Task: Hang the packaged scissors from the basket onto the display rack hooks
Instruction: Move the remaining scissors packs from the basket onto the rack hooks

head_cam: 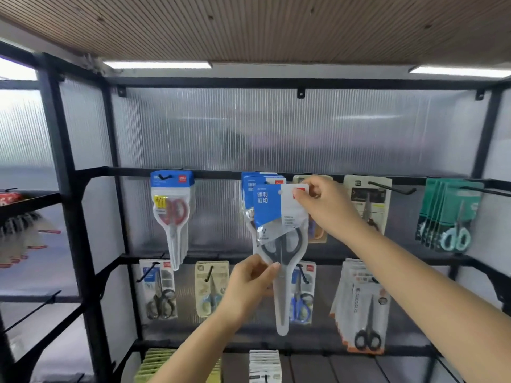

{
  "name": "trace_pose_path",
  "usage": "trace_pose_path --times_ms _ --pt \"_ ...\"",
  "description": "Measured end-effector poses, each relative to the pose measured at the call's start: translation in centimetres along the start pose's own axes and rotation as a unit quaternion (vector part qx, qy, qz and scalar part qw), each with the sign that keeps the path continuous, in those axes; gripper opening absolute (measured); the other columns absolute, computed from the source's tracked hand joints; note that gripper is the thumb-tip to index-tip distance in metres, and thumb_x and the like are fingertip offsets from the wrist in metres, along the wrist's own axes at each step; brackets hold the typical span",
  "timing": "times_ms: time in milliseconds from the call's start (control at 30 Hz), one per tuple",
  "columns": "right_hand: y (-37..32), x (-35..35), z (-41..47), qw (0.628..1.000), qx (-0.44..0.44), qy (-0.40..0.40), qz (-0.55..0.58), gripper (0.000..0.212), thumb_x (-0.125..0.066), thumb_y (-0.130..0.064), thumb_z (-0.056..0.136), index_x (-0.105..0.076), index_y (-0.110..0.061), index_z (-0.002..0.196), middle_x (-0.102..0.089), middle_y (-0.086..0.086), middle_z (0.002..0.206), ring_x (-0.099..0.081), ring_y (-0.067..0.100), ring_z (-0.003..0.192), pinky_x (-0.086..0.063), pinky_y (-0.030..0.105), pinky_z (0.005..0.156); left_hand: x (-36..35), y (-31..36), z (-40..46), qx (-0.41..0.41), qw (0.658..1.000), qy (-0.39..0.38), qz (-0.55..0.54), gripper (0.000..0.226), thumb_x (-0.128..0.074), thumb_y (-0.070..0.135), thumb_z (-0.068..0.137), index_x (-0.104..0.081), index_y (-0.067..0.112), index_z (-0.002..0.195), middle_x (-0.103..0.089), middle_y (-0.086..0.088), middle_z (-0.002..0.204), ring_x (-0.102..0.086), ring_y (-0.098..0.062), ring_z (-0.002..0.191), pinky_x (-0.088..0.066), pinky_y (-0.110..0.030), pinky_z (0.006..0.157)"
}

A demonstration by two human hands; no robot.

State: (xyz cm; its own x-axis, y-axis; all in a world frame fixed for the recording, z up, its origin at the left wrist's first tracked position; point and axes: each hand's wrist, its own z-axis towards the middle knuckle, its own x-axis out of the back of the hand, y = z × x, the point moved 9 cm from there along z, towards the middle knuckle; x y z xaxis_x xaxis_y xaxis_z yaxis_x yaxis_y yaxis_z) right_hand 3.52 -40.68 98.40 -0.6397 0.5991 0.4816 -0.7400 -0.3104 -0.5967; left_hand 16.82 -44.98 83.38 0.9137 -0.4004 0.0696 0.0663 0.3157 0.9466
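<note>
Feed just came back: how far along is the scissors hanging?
Done: several blue-card packs already hang on the top-rail hook. In hand: the right hand pinches the top of a black-handled scissors pack, the left hand steadies its lower part. Left: seating it; the basket is out of view.

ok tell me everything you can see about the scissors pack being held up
The scissors pack is a clear plastic blister with a blue-and-white card top bearing a red logo, holding dark-handled scissors, blades down. It hangs roughly upright in front of matching blue packs. The right hand pinches its top corner; the left hand pinches its lower left edge.
</note>
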Motion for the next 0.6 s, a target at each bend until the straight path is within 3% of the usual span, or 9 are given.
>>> trace_pose_path --times_ms 167,333,467,600 --pt "0.4 -0.6 0.7 1.0 -0.004 0.03 0.007 0.008 -0.053 -0.02 0.092 -0.055 -0.017 0.085 -0.059 -0.003 0.077 -0.054 0.011 0.071 -0.04 0.024 0.06 0.6 0.1 0.9 -0.01 1.0 0.007 0.009 0.025 -0.056 0.015 0.093 -0.057 -0.01 0.091 -0.063 -0.027 0.091 -0.063 -0.02 0.077 -0.055 -0.023 0.066" --pt "0.8 -0.9 1.3 0.999 -0.009 0.038 -0.012 0.007 -0.053 -0.021 0.092 -0.055 -0.018 0.087 -0.06 -0.003 0.079 -0.053 0.01 0.072 -0.038 0.02 0.059 0.9 -0.1 1.2 -0.011 1.0 0.006 0.011 0.026 -0.056 0.015 0.093 -0.057 -0.011 0.094 -0.063 -0.029 0.097 -0.063 -0.021 0.08 -0.057 -0.033 0.072" --pt "1.0 -1.0 1.8 0.998 -0.013 0.05 -0.034 0.009 -0.053 -0.023 0.092 -0.055 -0.019 0.084 -0.054 -0.01 0.07 -0.048 0.002 0.063 -0.032 0.007 0.049 1.2 0.0 1.6 -0.017 1.0 0.006 0.024 0.03 -0.058 0.018 0.092 -0.056 -0.012 0.094 -0.061 -0.032 0.096 -0.062 -0.025 0.08 -0.056 -0.038 0.074" --pt "1.4 -1.0 2.2 0.998 -0.012 0.053 -0.032 0.006 -0.055 -0.021 0.091 -0.057 -0.018 0.086 -0.056 -0.011 0.072 -0.049 0.002 0.065 -0.032 0.006 0.049 1.6 -0.5 1.9 -0.005 0.999 0.01 0.037 0.027 -0.059 0.02 0.092 -0.059 -0.007 0.091 -0.067 -0.024 0.093 -0.066 -0.034 0.088 -0.056 -0.046 0.08"
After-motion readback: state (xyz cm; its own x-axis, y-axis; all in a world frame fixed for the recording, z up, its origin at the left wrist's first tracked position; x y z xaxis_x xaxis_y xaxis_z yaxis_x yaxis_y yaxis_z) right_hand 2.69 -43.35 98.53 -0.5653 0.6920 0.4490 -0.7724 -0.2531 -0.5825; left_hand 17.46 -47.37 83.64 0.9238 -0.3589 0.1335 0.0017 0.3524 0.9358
